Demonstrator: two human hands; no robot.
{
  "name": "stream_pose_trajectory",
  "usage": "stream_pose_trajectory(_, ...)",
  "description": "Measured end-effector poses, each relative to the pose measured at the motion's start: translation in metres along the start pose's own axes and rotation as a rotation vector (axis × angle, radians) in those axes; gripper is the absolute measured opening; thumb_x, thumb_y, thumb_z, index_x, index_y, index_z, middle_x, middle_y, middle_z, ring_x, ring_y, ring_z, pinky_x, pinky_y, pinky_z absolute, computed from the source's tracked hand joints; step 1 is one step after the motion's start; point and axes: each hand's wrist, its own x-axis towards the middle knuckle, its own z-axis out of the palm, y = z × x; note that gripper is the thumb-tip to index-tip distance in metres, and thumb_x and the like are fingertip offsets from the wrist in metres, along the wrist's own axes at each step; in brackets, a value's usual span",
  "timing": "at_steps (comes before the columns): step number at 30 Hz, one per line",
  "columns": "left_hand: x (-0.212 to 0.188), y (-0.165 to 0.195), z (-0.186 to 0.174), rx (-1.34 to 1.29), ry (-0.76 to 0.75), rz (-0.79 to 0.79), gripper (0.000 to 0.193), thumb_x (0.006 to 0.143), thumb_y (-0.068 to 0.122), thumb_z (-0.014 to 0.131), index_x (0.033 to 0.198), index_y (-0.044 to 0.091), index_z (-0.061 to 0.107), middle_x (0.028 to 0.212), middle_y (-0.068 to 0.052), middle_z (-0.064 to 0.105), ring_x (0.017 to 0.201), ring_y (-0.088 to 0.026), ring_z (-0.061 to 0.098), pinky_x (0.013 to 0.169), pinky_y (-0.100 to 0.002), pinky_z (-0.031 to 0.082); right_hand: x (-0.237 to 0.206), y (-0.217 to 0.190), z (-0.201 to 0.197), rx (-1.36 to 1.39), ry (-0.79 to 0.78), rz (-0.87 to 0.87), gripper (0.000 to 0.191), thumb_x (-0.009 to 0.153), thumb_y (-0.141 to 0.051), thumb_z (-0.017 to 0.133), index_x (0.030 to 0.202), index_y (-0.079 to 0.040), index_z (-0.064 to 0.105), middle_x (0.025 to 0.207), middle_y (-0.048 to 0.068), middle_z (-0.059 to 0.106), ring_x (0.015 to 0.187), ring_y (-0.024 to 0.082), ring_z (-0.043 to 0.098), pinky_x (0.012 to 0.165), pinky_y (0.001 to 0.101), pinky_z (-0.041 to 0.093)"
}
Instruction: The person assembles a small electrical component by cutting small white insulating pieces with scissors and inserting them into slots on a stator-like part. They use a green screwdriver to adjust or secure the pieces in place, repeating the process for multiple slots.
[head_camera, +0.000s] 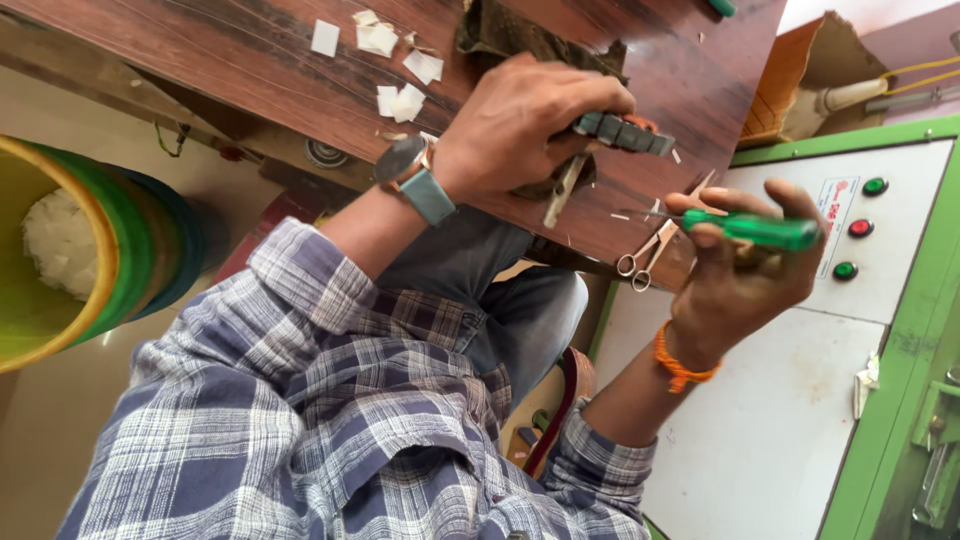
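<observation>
Left hand (525, 125) closed around a dark grey segmented metal piece (625, 133), gripped at centre frame, with a thin metal strip (563, 190) hanging down toward 6 o'clock from beneath the fingers. Right hand (745, 270) clamped on a green-handled screwdriver (760, 231), handle pointing toward 3 o'clock, its thin tip reaching toward 9 o'clock and stopping just short of the segmented piece. Hands near each other but not touching, a narrow gap between them.

Below that gap, at 6 o'clock from the metal piece, small scissors (655, 243) lying close to the near edge of the brown wooden tabletop (250, 60). Edge of tabletop running diagonally from 10 o'clock down to 4 o'clock, directly under both hands. White paper scraps (400, 60) scattered toward 11 o'clock, well apart from the hands. A wristwatch (415, 175) on the left wrist, an orange thread band (680, 368) on the right.

At 3 o'clock, a white control panel (780, 420) with a green frame and round buttons (861, 228), just beside the right hand. At 9 o'clock, well apart, a yellow-and-green tub (110, 250) on the floor. Open floor between tub and knees.
</observation>
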Motion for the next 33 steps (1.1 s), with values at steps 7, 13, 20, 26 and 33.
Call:
stream_pose_trajectory(7,-0.012,-0.021,0.005,0.069,0.004,0.028,0.034,0.093,0.016,0.08,0.123,0.021,0.066,0.11,0.005,0.075,0.102,-0.017,0.07,0.083,-0.039,0.044,-0.013,0.029,0.039,0.007,0.057,-0.254,0.041,0.103,-0.013,0.082,0.119,-0.008,0.044,0.109,0.024,0.072,0.099,0.033,0.076,0.092,0.0449,0.069)
stream_pose_trajectory(13,-0.013,-0.025,0.002,0.035,-0.052,0.042,0.039,0.09,0.018,0.082,0.125,0.021,0.065,0.107,0.006,0.074,0.103,-0.019,0.067,0.086,-0.04,0.044,-0.024,0.041,0.058,-0.035,0.136,-0.337,0.041,0.101,-0.018,0.08,0.115,-0.009,0.043,0.107,0.022,0.072,0.098,0.033,0.077,0.091,0.0446,0.066)
stream_pose_trajectory(20,-0.005,-0.016,-0.007,0.016,-0.116,-0.01,0.043,0.086,0.021,0.085,0.124,0.022,0.065,0.106,0.006,0.073,0.102,-0.021,0.067,0.085,-0.042,0.043,-0.023,0.042,0.061,-0.11,0.158,-0.358,0.037,0.103,-0.016,0.08,0.115,-0.005,0.046,0.109,0.024,0.072,0.099,0.035,0.076,0.092,0.0459,0.069)
stream_pose_trajectory(26,-0.002,-0.006,-0.01,0.068,-0.135,0.055,0.048,0.085,0.025,0.084,0.127,0.022,0.062,0.111,0.004,0.073,0.095,-0.024,0.067,0.082,-0.044,0.042,-0.013,0.034,0.049,-0.079,0.063,-0.34,0.037,0.101,-0.015,0.08,0.116,-0.004,0.048,0.108,0.025,0.073,0.099,0.034,0.077,0.09,0.0446,0.068)
stream_pose_trajectory(33,-0.004,-0.007,-0.006,0.088,-0.107,0.058,0.045,0.084,0.024,0.083,0.124,0.024,0.063,0.111,0.006,0.073,0.093,-0.022,0.066,0.084,-0.043,0.041,-0.006,0.038,0.056,-0.098,0.029,-0.299,0.035,0.104,-0.011,0.08,0.117,-0.003,0.049,0.112,0.025,0.073,0.103,0.033,0.076,0.093,0.0395,0.067)
